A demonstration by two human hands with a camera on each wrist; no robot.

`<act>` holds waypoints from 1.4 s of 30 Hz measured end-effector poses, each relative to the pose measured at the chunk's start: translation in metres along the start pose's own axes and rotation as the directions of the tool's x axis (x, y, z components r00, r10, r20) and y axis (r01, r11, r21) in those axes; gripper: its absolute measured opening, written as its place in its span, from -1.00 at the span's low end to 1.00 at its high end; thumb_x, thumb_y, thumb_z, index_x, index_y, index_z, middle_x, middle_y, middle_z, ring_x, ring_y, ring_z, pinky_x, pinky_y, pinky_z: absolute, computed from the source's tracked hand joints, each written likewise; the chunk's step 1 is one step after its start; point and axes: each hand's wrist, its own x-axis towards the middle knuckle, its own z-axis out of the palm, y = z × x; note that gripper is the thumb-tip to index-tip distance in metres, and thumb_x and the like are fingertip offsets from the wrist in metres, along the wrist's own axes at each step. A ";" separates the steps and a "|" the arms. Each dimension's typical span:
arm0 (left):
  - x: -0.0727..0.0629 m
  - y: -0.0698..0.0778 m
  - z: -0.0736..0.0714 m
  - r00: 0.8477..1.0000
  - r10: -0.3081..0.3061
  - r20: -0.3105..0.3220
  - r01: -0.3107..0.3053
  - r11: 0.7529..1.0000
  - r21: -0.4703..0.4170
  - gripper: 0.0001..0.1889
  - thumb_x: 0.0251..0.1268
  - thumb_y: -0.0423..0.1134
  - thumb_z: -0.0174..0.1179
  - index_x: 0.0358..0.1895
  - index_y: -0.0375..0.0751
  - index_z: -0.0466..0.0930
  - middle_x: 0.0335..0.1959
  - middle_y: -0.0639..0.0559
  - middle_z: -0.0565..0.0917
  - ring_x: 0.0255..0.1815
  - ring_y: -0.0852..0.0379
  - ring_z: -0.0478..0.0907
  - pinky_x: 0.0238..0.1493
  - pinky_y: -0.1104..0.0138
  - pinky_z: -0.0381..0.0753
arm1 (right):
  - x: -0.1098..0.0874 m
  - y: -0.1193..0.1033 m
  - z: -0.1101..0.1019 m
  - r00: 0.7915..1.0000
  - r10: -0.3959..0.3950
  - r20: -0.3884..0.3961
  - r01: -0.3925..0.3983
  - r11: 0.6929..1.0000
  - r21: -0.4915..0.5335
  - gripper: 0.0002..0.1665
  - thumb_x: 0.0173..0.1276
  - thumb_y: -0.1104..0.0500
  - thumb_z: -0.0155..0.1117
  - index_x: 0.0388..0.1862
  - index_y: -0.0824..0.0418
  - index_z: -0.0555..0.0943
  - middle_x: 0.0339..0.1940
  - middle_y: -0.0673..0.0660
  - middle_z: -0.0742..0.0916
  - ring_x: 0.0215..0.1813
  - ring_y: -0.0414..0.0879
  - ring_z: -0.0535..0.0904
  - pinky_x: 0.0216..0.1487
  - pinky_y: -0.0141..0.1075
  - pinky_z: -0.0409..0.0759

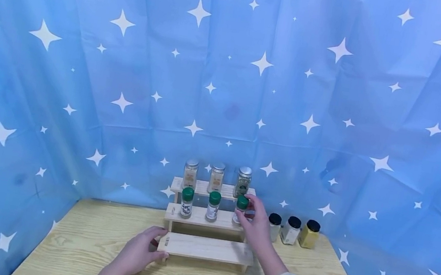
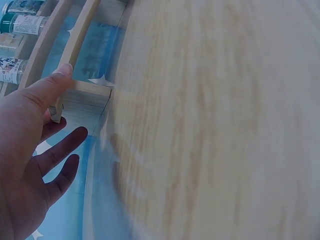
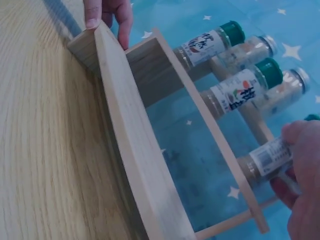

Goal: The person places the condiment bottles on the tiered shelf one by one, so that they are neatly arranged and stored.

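Note:
A three-step wooden spice rack [image 1: 208, 249] stands on the table. My left hand [image 1: 138, 250] pinches the left end of its lowest step; in the left wrist view the thumb [image 2: 62, 71] lies on that board while other fingers spread apart. At the right end of the middle step, my right hand [image 1: 257, 226] holds a green-capped spice jar [image 1: 242, 202], its base on the board and its label [image 3: 271, 156] partly covered by fingers. Two more green-capped jars, one at the left [image 1: 187, 203] and one in the middle [image 1: 213, 206], stand upright on that step.
Silver-capped jars [image 1: 216, 178] line the top step. Right of the rack, three black-capped jars [image 1: 291, 231] stand on the wooden table [image 1: 104, 225], one partly behind my right hand. A blue star-patterned curtain [image 1: 227, 91] hangs close behind the rack and at both sides.

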 end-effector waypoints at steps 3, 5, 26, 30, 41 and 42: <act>0.000 -0.001 0.000 1.000 -0.006 0.000 0.006 1.000 -0.001 -0.22 0.27 0.04 0.63 0.51 -0.14 0.59 0.47 -0.09 0.62 0.03 0.12 0.69 -0.05 0.21 0.77 | -0.001 0.001 0.001 1.000 -0.009 0.000 0.009 1.000 -0.003 -0.28 0.44 0.35 0.59 0.50 0.16 0.50 0.18 0.22 0.72 0.10 0.10 0.72 0.08 0.04 0.83; 0.000 -0.001 -0.001 1.000 -0.003 -0.001 0.003 1.000 -0.001 -0.22 0.28 0.05 0.63 0.51 -0.14 0.59 0.47 -0.09 0.62 0.03 0.13 0.69 -0.06 0.21 0.77 | -0.002 0.001 0.002 1.000 -0.011 -0.001 0.011 1.000 0.002 -0.27 0.44 0.35 0.59 0.50 0.15 0.50 0.17 0.22 0.73 0.10 0.09 0.72 0.08 0.05 0.83; 0.001 -0.003 0.001 1.000 0.001 -0.005 -0.001 1.000 0.017 -0.24 0.29 0.04 0.62 0.51 -0.11 0.59 0.48 -0.09 0.61 0.03 0.13 0.70 -0.04 0.19 0.78 | -0.010 0.008 -0.023 0.986 0.144 0.090 -0.152 0.983 0.098 0.14 0.42 0.17 0.67 0.78 0.16 0.17 0.30 0.25 0.65 0.36 0.26 0.59 0.43 0.25 0.60; 0.001 -0.002 0.000 1.000 -0.004 -0.004 0.004 1.000 0.013 -0.23 0.27 0.04 0.63 0.51 -0.11 0.60 0.48 -0.10 0.61 0.02 0.13 0.70 -0.06 0.20 0.79 | -0.014 0.015 -0.041 0.983 0.146 0.110 -0.153 0.987 0.050 0.10 0.44 0.22 0.64 0.77 0.16 0.17 0.33 0.27 0.61 0.40 0.28 0.55 0.47 0.27 0.57; -0.001 0.003 0.000 1.000 -0.018 -0.017 0.018 1.000 0.005 -0.23 0.24 -0.01 0.65 0.50 -0.11 0.61 0.48 -0.08 0.61 0.01 0.16 0.70 -0.01 0.17 0.79 | -0.023 0.031 -0.074 0.976 0.216 -0.018 -0.216 0.966 -0.141 -0.09 0.58 0.16 0.50 0.73 0.27 0.24 0.51 0.41 0.50 0.51 0.36 0.45 0.49 0.32 0.53; -0.001 0.003 0.000 1.000 -0.017 -0.018 0.017 1.000 0.003 -0.23 0.24 -0.02 0.65 0.50 -0.12 0.61 0.48 -0.08 0.62 0.01 0.16 0.69 -0.01 0.17 0.78 | -0.023 0.033 -0.075 0.975 0.220 -0.030 -0.222 0.963 -0.155 -0.08 0.58 0.16 0.50 0.73 0.28 0.24 0.53 0.42 0.48 0.52 0.38 0.44 0.48 0.33 0.53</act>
